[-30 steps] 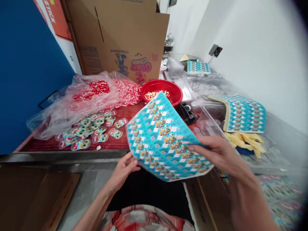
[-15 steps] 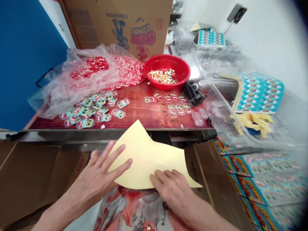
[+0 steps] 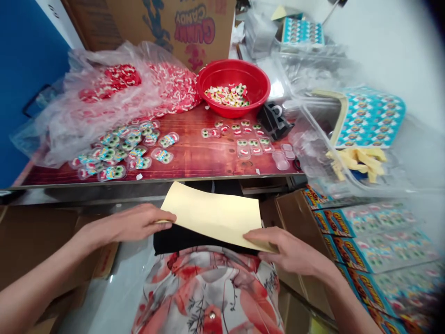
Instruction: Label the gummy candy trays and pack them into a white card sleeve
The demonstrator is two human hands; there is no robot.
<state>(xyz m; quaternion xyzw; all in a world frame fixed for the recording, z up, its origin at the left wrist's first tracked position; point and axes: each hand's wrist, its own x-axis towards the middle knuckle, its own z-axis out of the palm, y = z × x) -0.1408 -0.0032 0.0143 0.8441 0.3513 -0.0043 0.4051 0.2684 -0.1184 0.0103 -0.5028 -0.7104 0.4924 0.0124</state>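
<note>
A pale yellow sheet of paper point(image 3: 213, 211) is stretched between my two hands above my lap, just short of the table's front edge. Its near side bows slightly. My left hand point(image 3: 148, 221) pinches its left end between thumb and fingers. At the other end, my right hand point(image 3: 283, 248) grips the right corner, thumb on top. The side of the paper facing me is plain; the underside is hidden.
On the wooden table point(image 3: 194, 157) lie a pile of small filled candy packs point(image 3: 114, 148), open blister trays point(image 3: 250, 147), a tape dispenser point(image 3: 274, 121), a red bowl point(image 3: 233, 88) and a plastic bag of gummies point(image 3: 114, 93). Packaged candy cards point(image 3: 375, 250) stand in rows at right.
My left hand was spread flat on the paper; now it pinches the left end. My right hand has moved to the right corner, and the sheet is pulled straighter. The view has shifted slightly.
</note>
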